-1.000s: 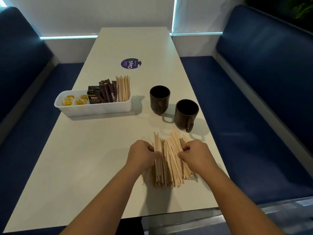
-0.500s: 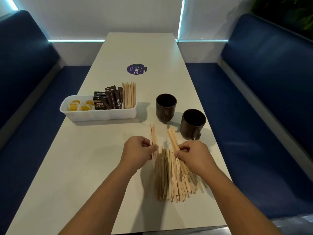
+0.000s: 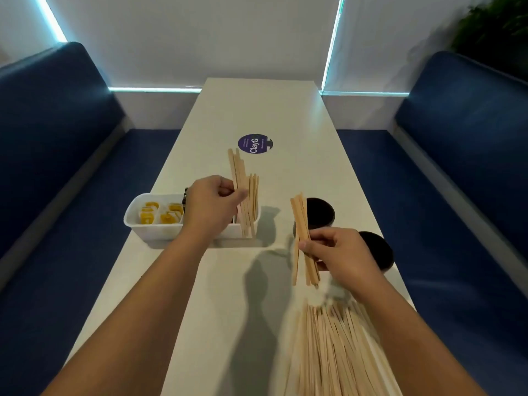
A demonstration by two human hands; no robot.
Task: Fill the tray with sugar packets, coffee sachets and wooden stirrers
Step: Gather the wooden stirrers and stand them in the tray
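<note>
L hand (image 3: 213,205) pinches a small bundle of wooden stirrers (image 3: 239,178), thumb and curled fingers closed round them near mid-length. Long axis near upright, tilted slightly; top ends point up and away, toward the purple sticker (image 3: 255,143), bottom ends down inside the R end of the white tray (image 3: 148,234). So most of the length stands above the grip, the lower part below it in the tray, beside stirrers already standing there (image 3: 254,195).

R hand (image 3: 338,252) grips a second bundle (image 3: 301,238), fingers curled round it, thumb on the near side. Axis also steep, tops leaning up and slightly L in front of the nearer-to-tray dark mug (image 3: 320,214); lower ends hang below the grip, off the desk (image 3: 280,110), fanned a bit apart.

Loose pile of stirrers (image 3: 334,352) lies flat on the desk by the near edge, under the R forearm, long axes running roughly toward the person.

Tray's L end holds yellow packets (image 3: 160,214); dark sachets (image 3: 185,197) mostly hidden behind the L hand. Second mug (image 3: 377,250) sits just behind the R hand.
</note>
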